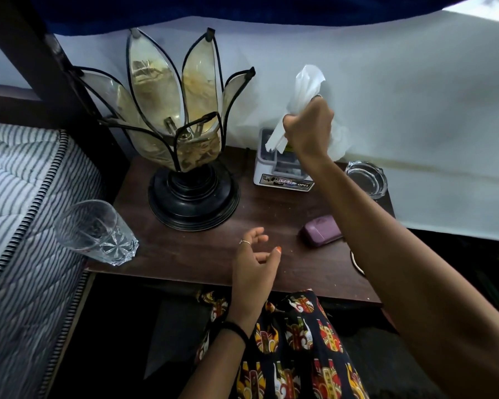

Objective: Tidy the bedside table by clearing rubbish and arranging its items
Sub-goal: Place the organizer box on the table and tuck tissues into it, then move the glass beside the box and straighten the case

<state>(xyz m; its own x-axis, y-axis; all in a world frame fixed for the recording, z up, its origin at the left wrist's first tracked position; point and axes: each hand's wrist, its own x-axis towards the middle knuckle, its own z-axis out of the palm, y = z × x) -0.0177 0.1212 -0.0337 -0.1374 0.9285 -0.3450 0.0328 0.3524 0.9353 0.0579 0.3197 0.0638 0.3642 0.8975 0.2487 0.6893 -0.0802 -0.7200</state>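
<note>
Above the table's (202, 254) back edge, the right hand (307, 126) is fisted around crumpled white tissue (307, 84), lifted over a white box (271, 168). Near the front edge, the left hand (255, 260) hangs loosely open, empty. Rubbish-clearing seems underway; next, carry the tissue off without knocking the lamp (182, 133).

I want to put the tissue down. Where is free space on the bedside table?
Bare wood lies between the lamp base, the white box and the purple case, under the open left hand. The front left, between lamp and glass, is also free. The right edge, with the ashtray, is crowded.
</note>
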